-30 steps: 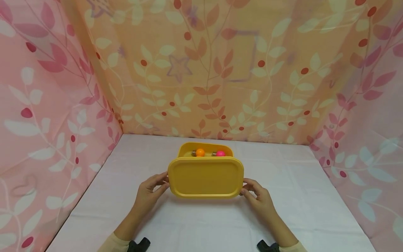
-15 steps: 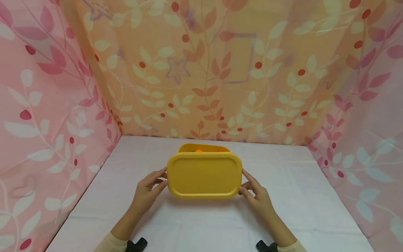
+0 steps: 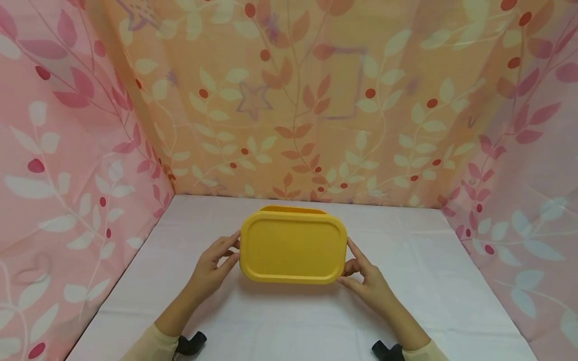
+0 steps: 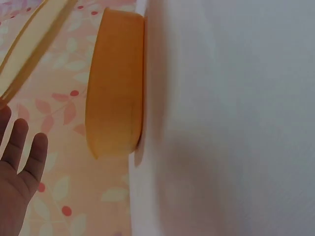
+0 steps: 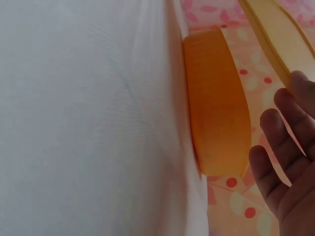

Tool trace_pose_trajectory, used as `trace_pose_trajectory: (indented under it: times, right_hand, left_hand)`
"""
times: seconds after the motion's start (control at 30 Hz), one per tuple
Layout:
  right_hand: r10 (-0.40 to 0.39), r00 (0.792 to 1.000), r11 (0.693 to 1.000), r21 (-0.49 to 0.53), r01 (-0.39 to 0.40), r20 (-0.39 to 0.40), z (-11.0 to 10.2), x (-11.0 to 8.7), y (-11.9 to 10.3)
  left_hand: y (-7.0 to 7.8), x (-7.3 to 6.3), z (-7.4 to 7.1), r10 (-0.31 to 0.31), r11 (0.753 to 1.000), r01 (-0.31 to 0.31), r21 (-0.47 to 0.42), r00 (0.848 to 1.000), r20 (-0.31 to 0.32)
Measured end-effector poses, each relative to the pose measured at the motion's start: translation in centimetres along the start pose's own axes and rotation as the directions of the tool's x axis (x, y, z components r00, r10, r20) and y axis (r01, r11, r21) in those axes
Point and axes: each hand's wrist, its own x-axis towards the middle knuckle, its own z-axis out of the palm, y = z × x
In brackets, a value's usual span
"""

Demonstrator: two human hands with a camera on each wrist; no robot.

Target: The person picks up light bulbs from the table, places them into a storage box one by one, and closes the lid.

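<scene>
Between both hands, a yellow rectangular lid point(image 3: 293, 248) with rounded corners is held over a yellow box. In the head view only the far rim of the box point(image 3: 293, 209) shows behind the lid; its inside is hidden. From the wrist views, the box point(image 4: 115, 83) stands on the table with the lid apart above it. My left hand point(image 3: 213, 265) pinches the lid's left end by its edge. At the opposite end, my right hand point(image 3: 369, 281) grips the lid's edge between thumb and fingers. In the right wrist view, several fingers point(image 5: 275, 132) extend below the lid.
A white cloth covers the table point(image 3: 433, 281). Patterned curtains point(image 3: 316, 100) close in the back and both sides. Black straps or mounts point(image 3: 191, 343) sit at both wrists.
The lid's far edge has risen in view and moved over the box. Two round bulbs, orange and pink, seen in the box earlier are now covered from sight. Both hands keep their hold.
</scene>
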Motion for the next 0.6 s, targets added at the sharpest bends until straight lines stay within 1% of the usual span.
trace_pose_trajectory:
  times: [0.1,0.17,0.23,0.3,0.37,0.4,0.47,0.5,0.6]
  right_hand:
    - [0.033,0.998,0.999,0.005,-0.034,0.047,-0.6,0.3,-0.1]
    - [0.041,0.997,0.999,0.001,-0.041,0.069,-1.0,0.5,-0.2]
    - [0.044,0.996,0.999,-0.005,-0.044,0.082,-1.4,0.7,-0.4]
    - [0.045,0.995,0.999,-0.008,-0.044,0.087,-1.8,1.0,-0.5]
    - [0.048,0.995,0.999,-0.009,-0.048,0.089,-2.1,1.2,-0.6]
    - [0.055,0.995,0.998,-0.012,-0.055,0.089,-2.2,1.3,-0.6]
    - [0.056,0.995,0.998,-0.031,-0.054,0.081,-2.3,1.6,-0.5]
    - [0.053,0.996,0.998,-0.046,-0.050,0.073,-2.3,1.7,-0.4]
    - [0.013,0.999,0.997,-0.079,-0.010,0.042,-2.2,2.2,-0.1]
  left_hand:
    - [-0.2,0.4,-0.5,0.041,0.999,-0.041,-0.006,0.997,0.069]
    - [-0.4,0.7,-0.8,0.049,0.999,-0.046,-0.020,0.990,0.131]
    - [-0.5,0.9,-1.2,0.041,0.999,-0.039,-0.014,0.979,0.199]
    - [-0.6,1.2,-1.6,0.026,1.000,-0.028,0.006,0.964,0.264]
    - [-0.5,1.5,-1.8,0.007,0.999,-0.016,0.028,0.951,0.309]
    - [-0.5,1.7,-1.8,0.002,0.999,-0.015,0.037,0.947,0.320]
    - [-0.6,2.1,-1.8,0.008,0.998,-0.026,0.052,0.946,0.323]
    - [-0.6,2.2,-1.7,0.011,0.998,-0.031,0.060,0.948,0.318]
    - [-0.8,2.7,-1.4,0.018,0.996,-0.041,0.073,0.957,0.290]
